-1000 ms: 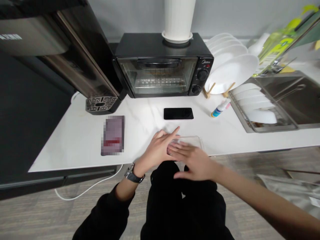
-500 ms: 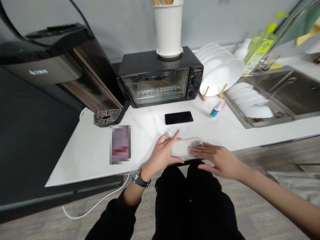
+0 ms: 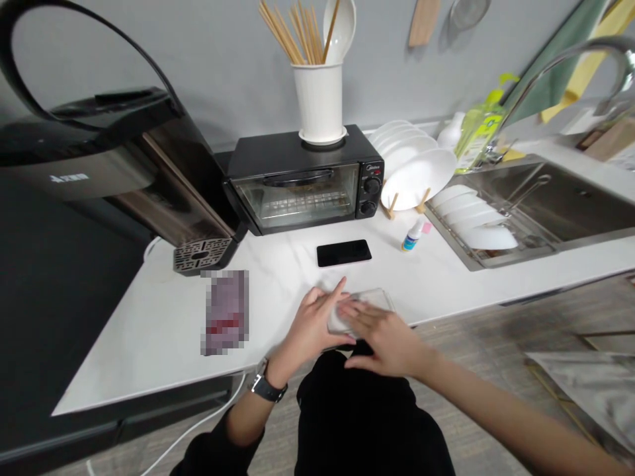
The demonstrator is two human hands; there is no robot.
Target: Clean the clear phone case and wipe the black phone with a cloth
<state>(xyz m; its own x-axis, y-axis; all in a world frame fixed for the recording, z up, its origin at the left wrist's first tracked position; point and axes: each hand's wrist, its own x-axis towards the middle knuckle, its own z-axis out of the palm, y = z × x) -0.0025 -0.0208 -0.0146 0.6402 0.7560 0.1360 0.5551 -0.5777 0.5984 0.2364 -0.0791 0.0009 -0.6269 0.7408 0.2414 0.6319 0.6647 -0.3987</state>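
Note:
A clear flat phone case [image 3: 370, 301] lies near the front edge of the white counter [image 3: 163, 330]. My left hand [image 3: 310, 324] holds its left end, thumb underneath and fingers on top, index finger raised. My right hand [image 3: 384, 334] lies flat over the case with fingers stretched out and pressed onto it. A black phone [image 3: 344, 253] lies face up just behind the case, apart from both hands.
A black toaster oven [image 3: 302, 182] carries a white utensil holder [image 3: 319, 102]. A dark water dispenser [image 3: 114, 172] stands left, and a blurred card [image 3: 225, 312] lies below it. White plates in a rack [image 3: 414, 172], a small bottle [image 3: 413, 235] and the sink [image 3: 540, 198] are right.
My right hand slid left across the clear case toward my left hand. The camera tilted up, bringing the utensil holder and wall into view.

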